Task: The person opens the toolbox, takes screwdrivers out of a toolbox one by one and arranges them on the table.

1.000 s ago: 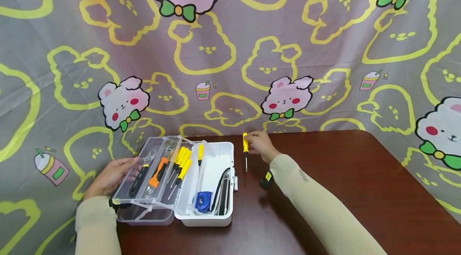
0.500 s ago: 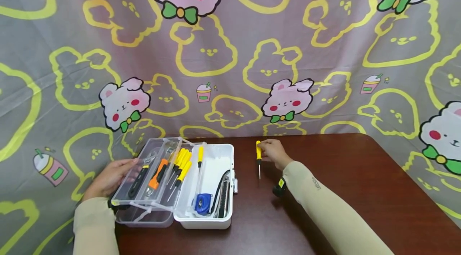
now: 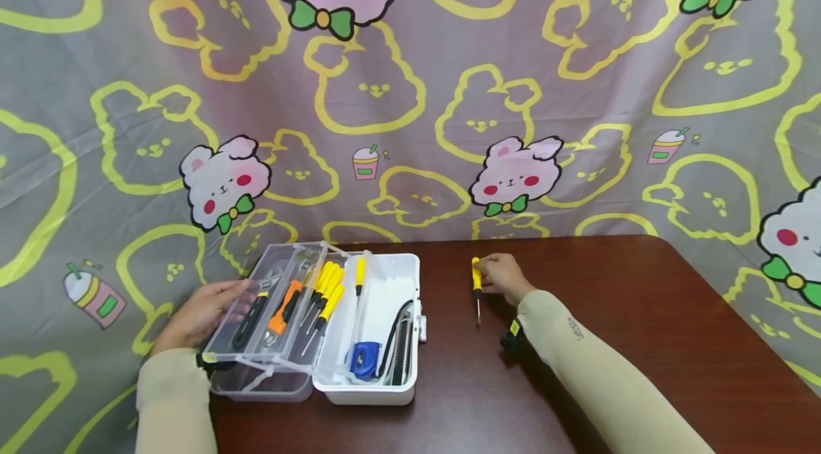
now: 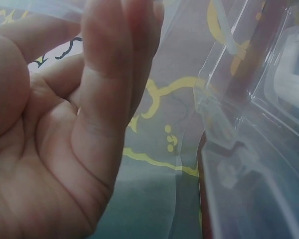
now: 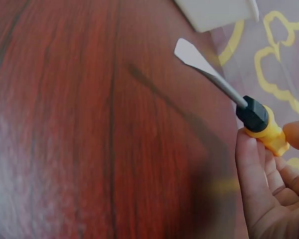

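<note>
My right hand (image 3: 505, 278) pinches the yellow handle of a flat-head screwdriver (image 3: 477, 281), held above the table to the right of the toolbox. Its flat blade (image 5: 192, 54) points down, and its shadow falls on the wood in the right wrist view. My left hand (image 3: 200, 313) holds the left edge of the toolbox's clear tray (image 3: 221, 347), some fingers showing through the plastic. In that tray lie a black-handled adjustable wrench (image 3: 251, 322), an orange utility knife (image 3: 284, 313) and several yellow screwdrivers (image 3: 330, 304). The left wrist view shows the palm (image 4: 55, 154) beside clear plastic.
The toolbox's white base (image 3: 385, 283) stands open, with a long yellow screwdriver (image 3: 360, 276), a blue tape measure (image 3: 365, 360) and some dark and metal tools (image 3: 399, 354) inside. A patterned curtain (image 3: 410, 119) hangs behind the brown table (image 3: 609, 311).
My right hand has carried the screwdriver to the right and slightly nearer, away from the toolbox. The left hand stays at the tray.
</note>
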`<state>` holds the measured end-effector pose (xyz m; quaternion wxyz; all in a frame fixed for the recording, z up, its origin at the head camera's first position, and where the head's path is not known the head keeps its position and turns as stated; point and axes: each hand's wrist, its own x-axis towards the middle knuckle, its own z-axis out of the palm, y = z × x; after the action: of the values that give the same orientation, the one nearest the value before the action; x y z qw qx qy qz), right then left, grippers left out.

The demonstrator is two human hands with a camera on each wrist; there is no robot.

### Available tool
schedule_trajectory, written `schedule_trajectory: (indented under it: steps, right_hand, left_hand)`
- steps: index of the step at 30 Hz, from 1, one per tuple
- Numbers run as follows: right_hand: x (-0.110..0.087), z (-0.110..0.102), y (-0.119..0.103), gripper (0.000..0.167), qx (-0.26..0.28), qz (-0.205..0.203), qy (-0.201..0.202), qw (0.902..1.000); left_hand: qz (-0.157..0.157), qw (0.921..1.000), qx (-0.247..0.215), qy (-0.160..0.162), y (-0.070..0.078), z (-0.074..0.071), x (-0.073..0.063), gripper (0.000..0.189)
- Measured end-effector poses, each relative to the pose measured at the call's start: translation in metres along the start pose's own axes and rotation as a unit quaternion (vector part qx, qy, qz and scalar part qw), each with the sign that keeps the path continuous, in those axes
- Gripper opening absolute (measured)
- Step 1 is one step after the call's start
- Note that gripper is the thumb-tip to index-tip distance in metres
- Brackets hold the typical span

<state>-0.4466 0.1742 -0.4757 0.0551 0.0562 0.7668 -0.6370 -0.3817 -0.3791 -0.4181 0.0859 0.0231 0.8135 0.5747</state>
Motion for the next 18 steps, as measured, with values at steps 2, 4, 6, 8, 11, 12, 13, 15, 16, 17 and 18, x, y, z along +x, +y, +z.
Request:
schedule_trajectory:
  steps: [2,4,6,8,11,12,13,15,16,17,18]
  right_hand:
    - [0.001,0.0,0.002,0.032,-0.005,0.004,0.002,1.0]
    - [0.002,-0.001,0.004,0.031,-0.012,0.007,0.003,0.9999]
    - [0.002,-0.002,0.006,0.03,-0.018,0.009,0.004,0.9998]
    - [0.003,-0.002,0.008,0.029,-0.025,0.011,0.004,0.9996]
    - [0.003,-0.003,0.008,0.029,-0.034,0.014,0.001,0.9993]
    - [0.003,-0.003,0.009,0.029,-0.037,0.014,0.0,0.9992]
    - [0.003,-0.003,0.009,0.029,-0.039,0.016,0.001,0.9991]
    - [0.003,-0.003,0.009,0.028,-0.044,0.017,0.002,0.9989]
    - [0.003,-0.004,0.01,0.028,-0.046,0.017,0.003,0.9988]
    - [0.003,-0.004,0.011,0.028,-0.048,0.016,0.003,0.9987]
    - [0.003,-0.004,0.012,0.028,-0.051,0.014,0.004,0.9986]
  left_hand:
    - [0.002,1.0,-0.001,0.0,0.0,0.0,0.0,0.065]
    - [0.003,1.0,-0.006,-0.002,-0.001,0.0,0.0,0.064]
    - [0.005,0.9999,-0.011,-0.002,-0.002,0.0,0.0,0.063]
    - [0.006,0.9999,-0.013,-0.003,-0.003,-0.001,0.0,0.061]
    - [0.006,0.9999,-0.014,-0.001,-0.004,-0.001,0.0,0.059]
    - [0.006,0.9999,-0.015,-0.001,-0.004,-0.001,0.001,0.059]
    - [0.006,0.9999,-0.014,-0.001,-0.004,-0.001,0.001,0.059]
    - [0.007,0.9999,-0.013,-0.001,-0.004,-0.001,0.001,0.059]
    - [0.007,0.9999,-0.014,-0.002,-0.004,-0.001,0.001,0.059]
    - [0.008,0.9999,-0.014,-0.002,-0.004,-0.001,0.001,0.06]
    - [0.009,0.9999,-0.014,-0.002,-0.004,-0.001,0.001,0.06]
